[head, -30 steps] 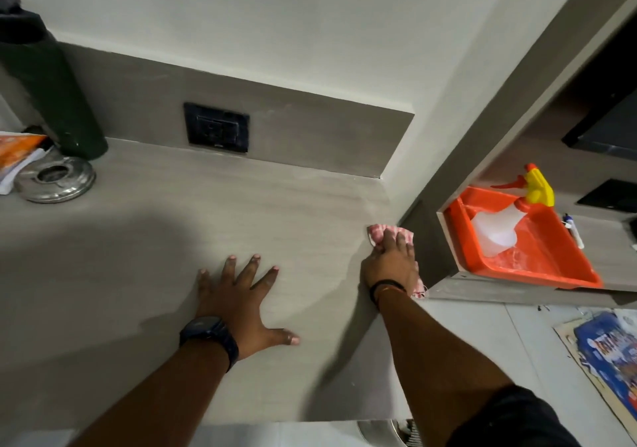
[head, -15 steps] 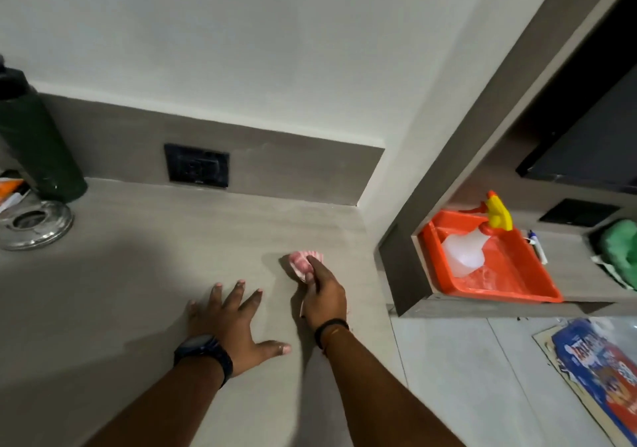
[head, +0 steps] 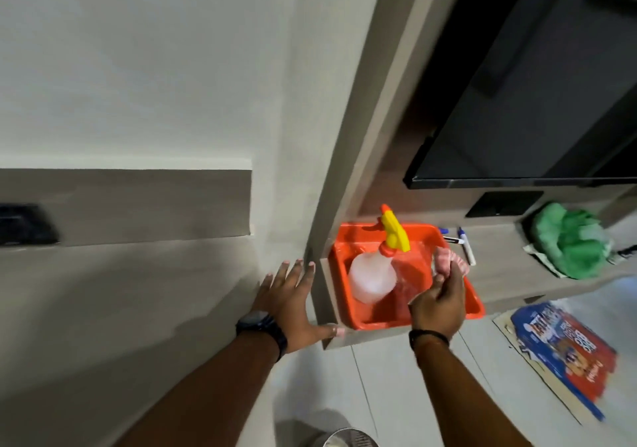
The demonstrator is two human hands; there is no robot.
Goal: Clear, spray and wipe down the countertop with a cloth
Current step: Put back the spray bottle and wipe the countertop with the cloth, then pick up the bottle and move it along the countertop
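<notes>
My right hand (head: 436,303) is pinched shut on the crumpled pink cloth (head: 448,263), hovering over the orange plastic tray (head: 474,303). My left hand (head: 293,303) lies spread flat and empty on the grey tabletop (head: 120,308), left of the tray. The clear spray bottle with yellow trigger (head: 374,274) lies in the tray, nozzle pointing away, nearer my right.

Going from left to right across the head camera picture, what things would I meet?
Black wall socket → left hand flat on the countertop → spray bottle in the orange tray → right hand holding the pink cloth → green cloth.
</notes>
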